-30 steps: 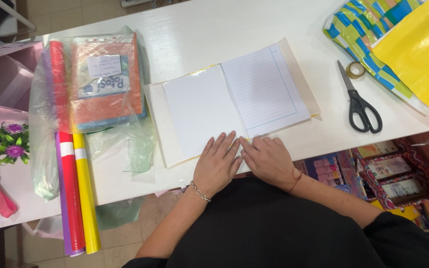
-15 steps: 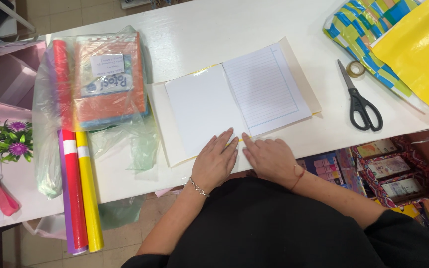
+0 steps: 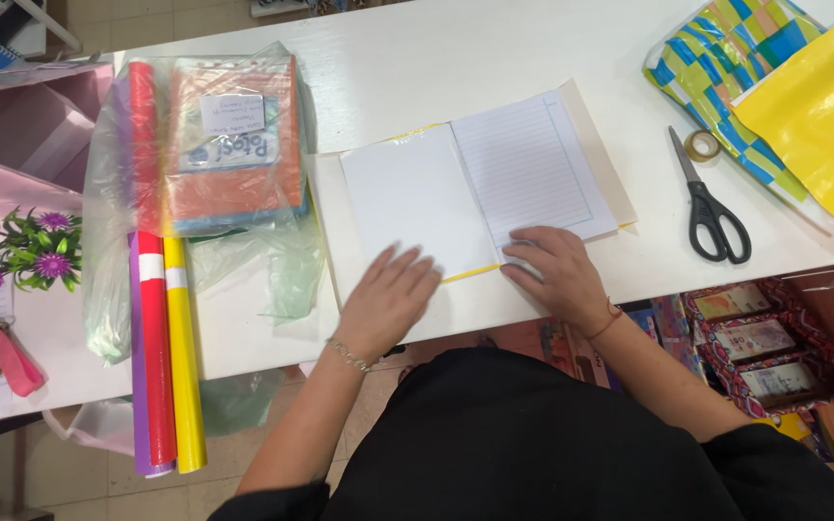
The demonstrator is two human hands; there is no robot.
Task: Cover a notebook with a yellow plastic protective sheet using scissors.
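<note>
An open notebook [image 3: 480,193] lies flat near the front edge of the white table [image 3: 456,58], its left page blank and its right page ruled. It rests on a cream sheet of covering paper [image 3: 335,241] that sticks out past it on the left and right, with a thin yellow edge showing along the bottom. The left hand [image 3: 388,299] lies flat, fingers spread and holding nothing, on the lower left corner of the blank page and the cream sheet below it. The right hand [image 3: 557,270] presses palm down, its grip open too, on the lower edge of the ruled page.

To the right, black-handled scissors [image 3: 711,207] lie closed beside a small roll of clear tape [image 3: 700,146]. Farther right are a checked blue, green and yellow sheet [image 3: 716,58] and a yellow sheet [image 3: 822,116] overlapping it. To the left, a clear plastic bag [image 3: 234,145] holds orange notebooks, beside red, yellow and purple rolls [image 3: 161,338] hanging over the table's front edge.
</note>
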